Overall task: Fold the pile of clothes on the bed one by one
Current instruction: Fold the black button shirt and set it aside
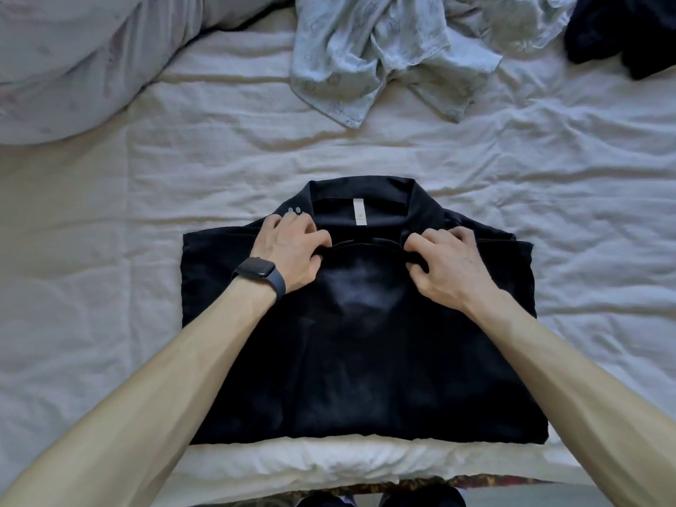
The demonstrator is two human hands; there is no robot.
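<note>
Black collared shirt, folded flat into a rectangle; crumpled pale-blue garment and dark garment well beyond.

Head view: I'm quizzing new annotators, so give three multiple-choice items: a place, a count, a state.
1. The pale garment lies: A) beyond the black shirt B) under it C) on the floor
2. Hands holding the shirt: A) none B) one C) two
3. The shirt is: A) crumpled B) folded flat C) hanging
Key: A, it lies past the collar; C, left hand and right hand pinch its folded edge; B, it forms a flat rectangle.
</note>
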